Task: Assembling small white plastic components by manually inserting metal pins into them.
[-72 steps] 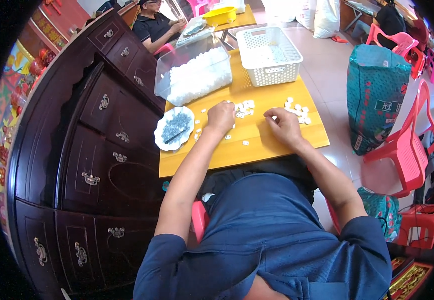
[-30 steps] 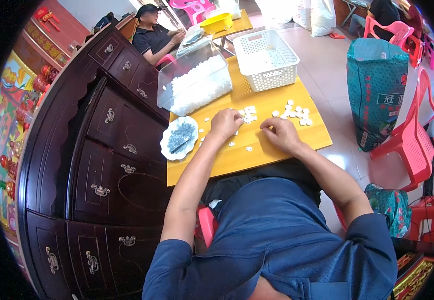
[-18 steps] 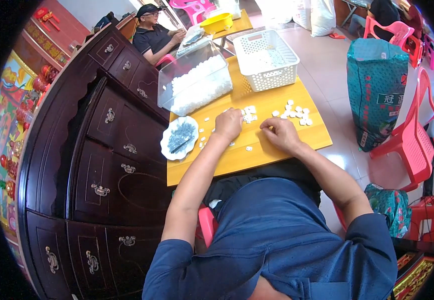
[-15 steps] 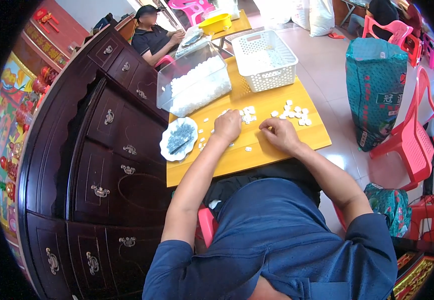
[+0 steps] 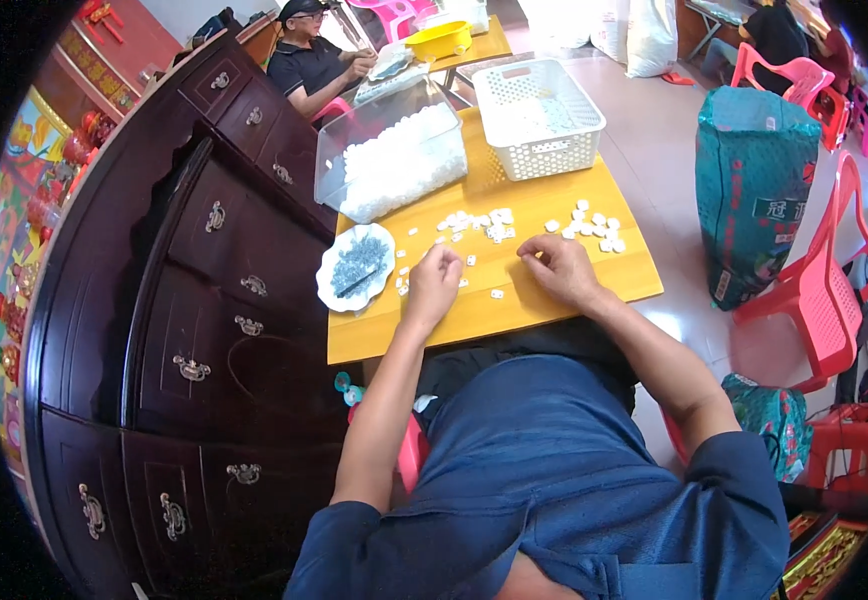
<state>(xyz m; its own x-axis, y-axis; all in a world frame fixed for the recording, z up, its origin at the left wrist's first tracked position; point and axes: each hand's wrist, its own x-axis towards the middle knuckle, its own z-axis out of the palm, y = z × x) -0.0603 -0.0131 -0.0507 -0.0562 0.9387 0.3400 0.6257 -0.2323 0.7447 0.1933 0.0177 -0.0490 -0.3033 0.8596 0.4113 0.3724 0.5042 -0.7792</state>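
My left hand [image 5: 436,280] is over the table's near middle, its fingers pinched together with a small white piece [image 5: 440,240] at the tips. To its right my right hand [image 5: 564,268] rests on the table, thumb and fingers curled together; anything between them is hidden. Beyond the left hand lies a loose cluster of small white pieces [image 5: 499,217], some flat and squarish with holes. Several round white pieces [image 5: 584,228] are grouped beyond my right hand. A scalloped white dish [image 5: 385,243] holding small clear bluish-grey parts and a dark stick stands left of my left hand.
A clear bin [image 5: 329,180] full of white pieces and a white perforated basket [image 5: 544,162] stand at the yellow table's [image 5: 614,285] far side. Dark drawers [image 5: 244,230] border the left. A teal bag [image 5: 754,200] and pink chair [image 5: 804,310] are at right. Another person [image 5: 306,65] sits beyond.
My left hand has drawn back toward me and slightly left, uncovering the white pieces it hid. My right hand has stayed in nearly the same place. The view has shifted slightly.
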